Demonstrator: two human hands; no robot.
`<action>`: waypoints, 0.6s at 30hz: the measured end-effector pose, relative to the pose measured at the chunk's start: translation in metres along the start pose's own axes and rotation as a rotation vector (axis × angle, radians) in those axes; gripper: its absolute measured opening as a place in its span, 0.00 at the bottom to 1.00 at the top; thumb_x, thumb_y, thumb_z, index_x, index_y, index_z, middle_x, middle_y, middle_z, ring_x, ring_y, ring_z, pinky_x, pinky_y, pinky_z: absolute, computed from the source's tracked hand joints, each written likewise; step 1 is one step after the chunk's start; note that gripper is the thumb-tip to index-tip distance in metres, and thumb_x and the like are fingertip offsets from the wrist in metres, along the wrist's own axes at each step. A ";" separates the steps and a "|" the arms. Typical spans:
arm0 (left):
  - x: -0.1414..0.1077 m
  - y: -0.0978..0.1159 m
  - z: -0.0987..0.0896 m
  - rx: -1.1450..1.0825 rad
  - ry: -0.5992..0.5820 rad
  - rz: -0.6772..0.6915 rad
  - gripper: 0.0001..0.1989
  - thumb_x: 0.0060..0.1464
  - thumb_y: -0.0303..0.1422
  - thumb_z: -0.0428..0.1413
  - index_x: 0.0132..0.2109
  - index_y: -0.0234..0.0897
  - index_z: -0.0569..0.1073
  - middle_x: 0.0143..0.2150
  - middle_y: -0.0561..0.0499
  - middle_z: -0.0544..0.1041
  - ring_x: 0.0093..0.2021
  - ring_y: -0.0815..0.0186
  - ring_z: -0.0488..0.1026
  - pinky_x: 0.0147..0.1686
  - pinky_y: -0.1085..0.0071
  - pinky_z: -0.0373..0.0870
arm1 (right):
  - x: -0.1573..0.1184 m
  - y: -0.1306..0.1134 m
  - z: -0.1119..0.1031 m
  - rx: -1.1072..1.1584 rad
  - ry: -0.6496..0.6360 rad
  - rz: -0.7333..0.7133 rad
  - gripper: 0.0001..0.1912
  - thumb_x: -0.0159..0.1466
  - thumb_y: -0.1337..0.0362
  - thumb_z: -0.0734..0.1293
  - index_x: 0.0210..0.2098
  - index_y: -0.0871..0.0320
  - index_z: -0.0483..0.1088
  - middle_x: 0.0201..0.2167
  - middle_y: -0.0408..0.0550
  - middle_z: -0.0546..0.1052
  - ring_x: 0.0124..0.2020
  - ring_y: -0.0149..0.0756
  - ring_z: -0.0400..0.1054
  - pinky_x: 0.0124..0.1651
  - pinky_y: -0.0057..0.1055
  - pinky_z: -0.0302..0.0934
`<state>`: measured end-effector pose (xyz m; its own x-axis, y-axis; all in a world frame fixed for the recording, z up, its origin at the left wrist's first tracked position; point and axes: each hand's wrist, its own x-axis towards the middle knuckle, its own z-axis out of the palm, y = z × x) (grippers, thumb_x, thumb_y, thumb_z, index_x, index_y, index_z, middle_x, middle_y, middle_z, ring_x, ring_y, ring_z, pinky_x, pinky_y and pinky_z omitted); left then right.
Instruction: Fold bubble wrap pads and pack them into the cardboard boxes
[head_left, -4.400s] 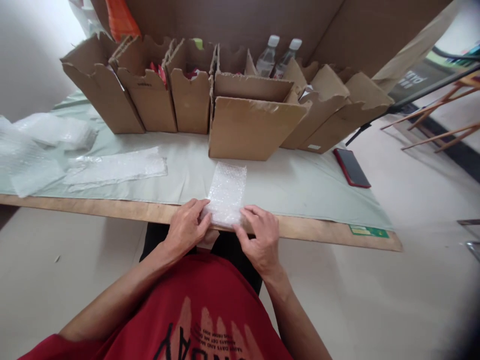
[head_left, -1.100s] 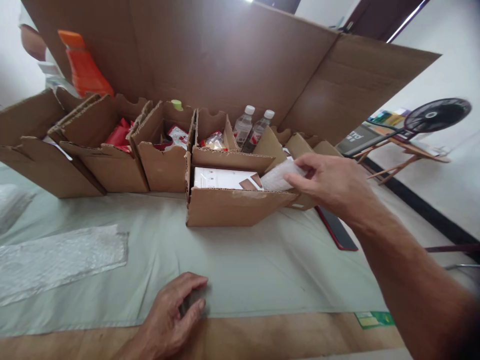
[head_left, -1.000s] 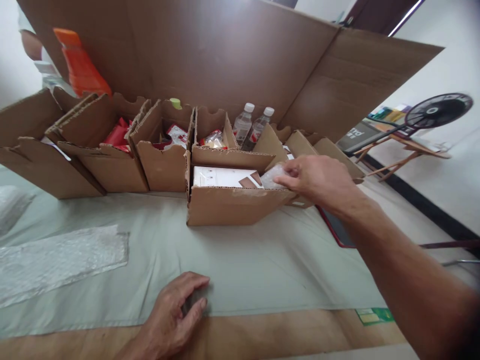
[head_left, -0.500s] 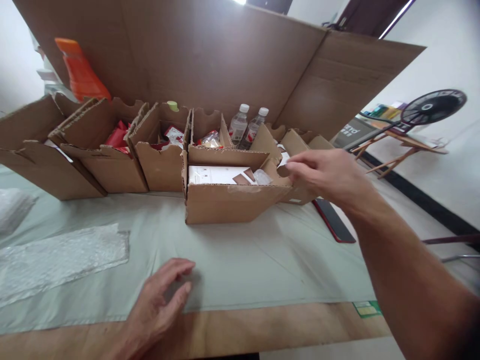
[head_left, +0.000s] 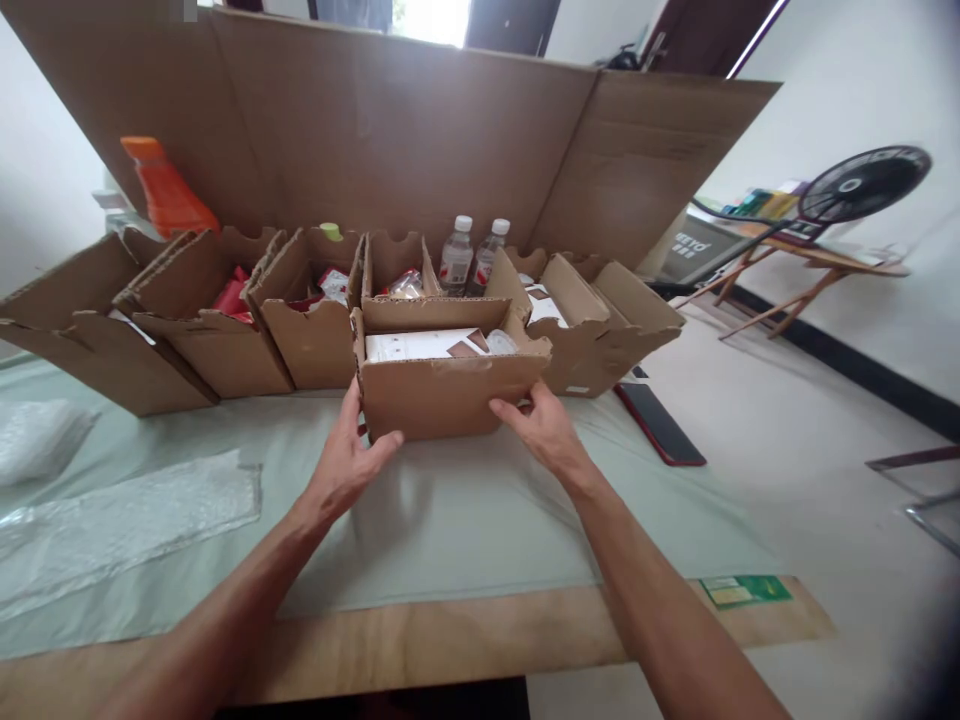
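Front box (head_left: 439, 398), grasped at its ends between left hand (head_left: 346, 455) and right hand (head_left: 546, 430); might tip white carton (head_left: 411, 346) inside it if lifted unevenly.

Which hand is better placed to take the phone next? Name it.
Probably the right hand: it touches the end of the box nearer the phone; the left hand is at the opposite end.

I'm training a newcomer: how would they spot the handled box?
Find the wide brown cardboard panel, then the row of brown cardboard boxes before it. One brown cardboard box stands in front, the only one between the left hand and right hand.
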<state>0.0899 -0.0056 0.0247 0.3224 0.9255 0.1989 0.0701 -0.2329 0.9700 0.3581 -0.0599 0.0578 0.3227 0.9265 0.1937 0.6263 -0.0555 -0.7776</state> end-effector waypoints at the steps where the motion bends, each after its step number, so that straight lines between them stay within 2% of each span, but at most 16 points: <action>1: -0.006 0.002 0.004 0.000 0.017 0.010 0.41 0.53 0.40 0.60 0.71 0.40 0.56 0.68 0.39 0.67 0.65 0.49 0.68 0.61 0.49 0.69 | -0.007 -0.001 0.000 -0.012 0.045 -0.010 0.26 0.59 0.47 0.69 0.48 0.60 0.71 0.43 0.56 0.81 0.38 0.45 0.74 0.41 0.41 0.69; 4: -0.045 0.009 0.001 0.056 0.047 0.036 0.35 0.56 0.38 0.60 0.69 0.43 0.61 0.66 0.43 0.70 0.65 0.52 0.68 0.64 0.50 0.67 | -0.047 -0.012 -0.007 -0.045 0.152 -0.083 0.20 0.61 0.46 0.69 0.40 0.57 0.73 0.37 0.52 0.80 0.36 0.43 0.73 0.36 0.37 0.67; 6: -0.078 0.014 -0.014 0.106 0.071 0.022 0.31 0.58 0.37 0.59 0.67 0.44 0.63 0.64 0.45 0.71 0.66 0.52 0.67 0.67 0.50 0.64 | -0.076 -0.026 -0.006 -0.045 0.187 -0.119 0.17 0.63 0.48 0.69 0.38 0.56 0.73 0.35 0.51 0.80 0.36 0.43 0.74 0.34 0.35 0.67; 8: -0.102 0.021 -0.039 0.148 0.144 -0.024 0.30 0.59 0.38 0.61 0.66 0.44 0.64 0.63 0.45 0.72 0.66 0.50 0.68 0.68 0.50 0.64 | -0.092 -0.046 0.003 -0.025 0.157 -0.176 0.13 0.66 0.51 0.68 0.37 0.54 0.74 0.35 0.50 0.80 0.37 0.43 0.74 0.37 0.36 0.69; 10: -0.107 0.031 -0.063 0.184 0.259 -0.052 0.31 0.58 0.40 0.63 0.66 0.45 0.64 0.62 0.45 0.72 0.63 0.49 0.70 0.65 0.49 0.69 | -0.090 -0.067 0.016 0.001 0.064 -0.251 0.12 0.67 0.52 0.68 0.38 0.53 0.74 0.37 0.49 0.80 0.39 0.42 0.74 0.41 0.37 0.70; 12: -0.091 0.044 -0.074 0.216 0.346 -0.041 0.31 0.56 0.41 0.63 0.65 0.45 0.65 0.61 0.46 0.72 0.60 0.50 0.72 0.61 0.49 0.73 | -0.073 -0.083 0.023 0.036 -0.003 -0.284 0.14 0.66 0.50 0.68 0.41 0.54 0.75 0.39 0.50 0.79 0.39 0.42 0.74 0.40 0.37 0.70; 13: -0.079 0.051 -0.072 0.222 0.355 -0.009 0.31 0.56 0.41 0.63 0.64 0.45 0.65 0.59 0.46 0.73 0.58 0.51 0.73 0.58 0.50 0.74 | -0.064 -0.087 0.021 0.053 0.007 -0.278 0.16 0.65 0.48 0.68 0.43 0.54 0.74 0.40 0.50 0.79 0.38 0.42 0.74 0.38 0.36 0.70; 15: -0.058 0.062 -0.054 0.177 0.298 0.107 0.31 0.54 0.39 0.63 0.63 0.41 0.65 0.58 0.45 0.74 0.56 0.52 0.74 0.55 0.53 0.77 | -0.055 -0.084 0.007 0.049 0.108 -0.229 0.21 0.63 0.46 0.69 0.45 0.55 0.74 0.40 0.51 0.79 0.37 0.42 0.73 0.35 0.36 0.69; 17: -0.052 0.065 -0.028 0.141 0.204 0.191 0.32 0.56 0.36 0.60 0.65 0.39 0.63 0.60 0.43 0.74 0.58 0.53 0.73 0.57 0.54 0.75 | -0.066 -0.070 -0.014 -0.036 0.260 -0.156 0.22 0.61 0.44 0.69 0.43 0.56 0.74 0.38 0.51 0.79 0.35 0.43 0.73 0.36 0.39 0.68; 18: -0.056 0.064 -0.017 0.139 0.153 0.209 0.32 0.56 0.35 0.59 0.66 0.39 0.62 0.62 0.41 0.72 0.61 0.52 0.72 0.60 0.53 0.73 | -0.079 -0.061 -0.023 -0.085 0.330 -0.112 0.22 0.61 0.44 0.70 0.43 0.55 0.74 0.37 0.51 0.79 0.35 0.45 0.74 0.37 0.40 0.69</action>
<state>0.0604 -0.0672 0.0777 0.1984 0.8850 0.4213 0.1495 -0.4521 0.8793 0.3108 -0.1379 0.1034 0.4518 0.7594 0.4681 0.7232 -0.0045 -0.6906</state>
